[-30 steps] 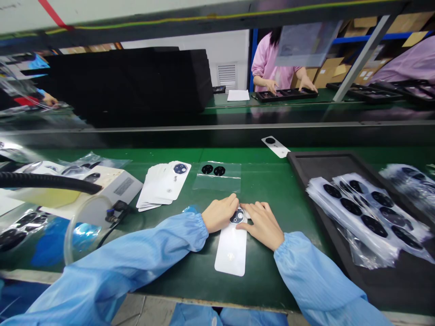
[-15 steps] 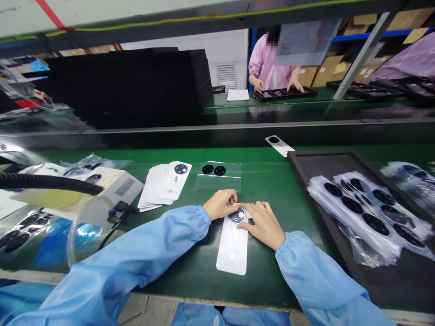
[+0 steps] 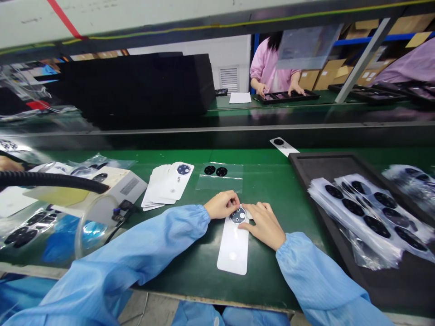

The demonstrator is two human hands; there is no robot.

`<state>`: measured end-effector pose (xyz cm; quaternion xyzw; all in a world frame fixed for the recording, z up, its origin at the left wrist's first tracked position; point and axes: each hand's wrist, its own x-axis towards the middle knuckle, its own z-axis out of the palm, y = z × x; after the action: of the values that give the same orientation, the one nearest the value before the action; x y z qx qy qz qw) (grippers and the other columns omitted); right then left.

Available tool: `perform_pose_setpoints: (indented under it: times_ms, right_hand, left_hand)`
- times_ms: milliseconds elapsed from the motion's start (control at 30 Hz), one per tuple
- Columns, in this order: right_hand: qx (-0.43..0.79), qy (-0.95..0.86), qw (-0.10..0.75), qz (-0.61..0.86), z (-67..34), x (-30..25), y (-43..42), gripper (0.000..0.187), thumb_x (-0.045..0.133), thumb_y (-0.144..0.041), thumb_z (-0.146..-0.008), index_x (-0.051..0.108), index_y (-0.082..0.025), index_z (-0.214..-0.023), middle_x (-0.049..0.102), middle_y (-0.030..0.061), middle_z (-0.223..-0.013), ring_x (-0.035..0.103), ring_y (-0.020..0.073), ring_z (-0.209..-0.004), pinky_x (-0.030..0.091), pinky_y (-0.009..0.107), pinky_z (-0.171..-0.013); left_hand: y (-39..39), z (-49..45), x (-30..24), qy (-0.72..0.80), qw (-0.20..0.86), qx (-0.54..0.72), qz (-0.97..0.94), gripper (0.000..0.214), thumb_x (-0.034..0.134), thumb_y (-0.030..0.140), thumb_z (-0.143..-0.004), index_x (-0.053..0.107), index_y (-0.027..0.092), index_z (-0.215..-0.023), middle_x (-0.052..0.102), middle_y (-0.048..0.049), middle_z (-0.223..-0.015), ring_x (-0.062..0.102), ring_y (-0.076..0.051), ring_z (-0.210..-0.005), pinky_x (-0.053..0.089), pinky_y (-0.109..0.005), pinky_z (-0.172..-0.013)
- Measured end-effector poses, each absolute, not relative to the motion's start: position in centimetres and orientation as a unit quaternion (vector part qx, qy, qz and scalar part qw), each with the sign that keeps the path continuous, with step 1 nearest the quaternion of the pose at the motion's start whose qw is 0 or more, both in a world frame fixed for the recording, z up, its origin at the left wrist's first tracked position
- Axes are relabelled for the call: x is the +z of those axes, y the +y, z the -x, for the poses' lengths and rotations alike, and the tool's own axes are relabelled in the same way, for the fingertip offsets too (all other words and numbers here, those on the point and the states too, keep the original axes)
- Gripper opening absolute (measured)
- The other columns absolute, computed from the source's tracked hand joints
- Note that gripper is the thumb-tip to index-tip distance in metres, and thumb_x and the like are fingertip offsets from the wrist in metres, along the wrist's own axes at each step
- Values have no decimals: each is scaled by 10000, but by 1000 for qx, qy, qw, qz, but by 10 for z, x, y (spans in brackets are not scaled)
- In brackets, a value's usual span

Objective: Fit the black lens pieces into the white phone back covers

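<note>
A white phone back panel (image 3: 233,251) lies on the green bench in front of me, with a dark round camera lens piece (image 3: 238,214) at its top end. At the lens piece's upper left edge, the fingertips of my left hand (image 3: 221,205) are pinched together; whatever they hold is hidden. My right hand (image 3: 264,225) grips the panel's upper right side, thumb on the lower edge of the lens piece and index finger near its top. Beyond my left hand, a clear film (image 3: 219,182) carries two black discs (image 3: 221,171). A fanned stack of white panels (image 3: 165,185) sits to its left.
To the right, a dark foam tray (image 3: 306,174) holds bagged black lens pieces (image 3: 353,206). A white device (image 3: 127,185) with a black hose (image 3: 50,179) stands left. Another panel (image 3: 284,146) lies behind the tray. Across the bench, a person in pink (image 3: 263,63) handles a black tray.
The view has shifted slightly. My hands keep nearly the same pose at the lens piece. Part of another person's hand now shows at the far left edge.
</note>
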<state>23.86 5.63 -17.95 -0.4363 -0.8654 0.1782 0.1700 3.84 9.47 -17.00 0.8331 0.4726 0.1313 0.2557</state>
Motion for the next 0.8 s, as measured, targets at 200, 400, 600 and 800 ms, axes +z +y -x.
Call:
perform_pose_setpoints:
  times_ms: [200, 400, 600, 800]
  right_hand:
    - [174, -867, 164, 438, -239, -177, 56, 407, 633, -435, -880, 563, -192, -1199, 692, 53, -1069, 557, 241, -946, 361, 406, -881]
    - [165, -871, 156, 436, -238, -177, 55, 414, 608, -436, -897, 547, -183, -1220, 689, 64, -1063, 558, 244, -947, 357, 413, -884]
    - [159, -874, 155, 432, -238, -178, 55, 389, 561, -434, -925, 549, -176, -1216, 688, 73, -1045, 553, 246, -939, 352, 413, -876]
    - [161, -873, 157, 433, -238, -180, 55, 422, 589, -435, -910, 545, -168, -1234, 684, 68, -1064, 543, 243, -944, 346, 403, -882]
  left_hand:
    - [86, -46, -164, 481, 175, 70, -856, 103, 465, 154, -879, 563, 186, -887, 604, -44, -932, 623, -167, -721, 472, -276, -624]
    - [66, -51, -157, 481, 111, 41, -869, 63, 452, 172, -878, 490, 192, -925, 569, -65, -988, 603, -195, -725, 402, -289, -537]
    - [44, -49, -154, 484, 92, 61, -868, 141, 452, 84, -804, 426, 213, -854, 545, -60, -941, 559, -195, -719, 296, -290, -473]
    - [7, -36, -146, 515, 114, 151, -836, 126, 365, 110, -881, 385, 233, -860, 562, -27, -882, 571, -170, -751, 420, -272, -592]
